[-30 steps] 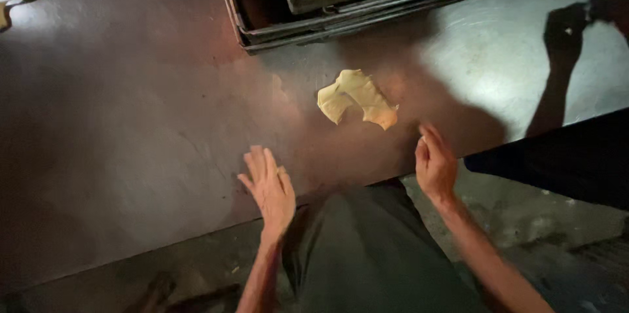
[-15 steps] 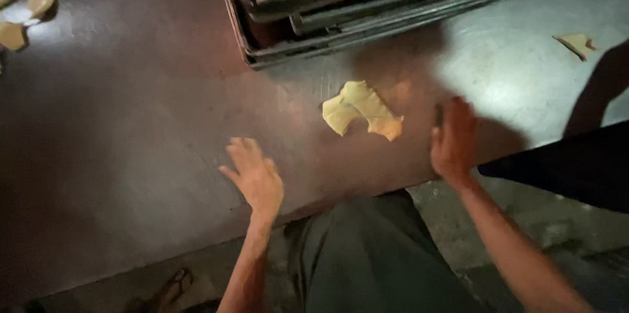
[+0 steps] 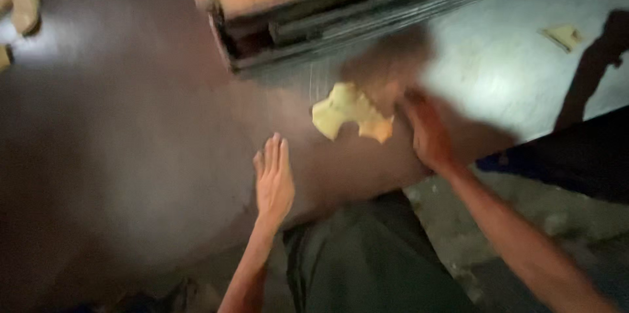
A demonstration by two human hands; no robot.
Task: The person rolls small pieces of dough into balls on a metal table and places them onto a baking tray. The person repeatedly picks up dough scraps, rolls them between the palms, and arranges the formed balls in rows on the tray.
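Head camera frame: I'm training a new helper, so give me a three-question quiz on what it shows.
1. True or false: the left hand lies flat on the table with fingers together.
2. Which hand is nearest the pale dough piece? A) left B) right C) neither
3. What stands at the table's far edge, behind the dough piece?

Key:
1. True.
2. B: the right hand is beside it, blurred; contact cannot be told.
3. A stack of metal trays.
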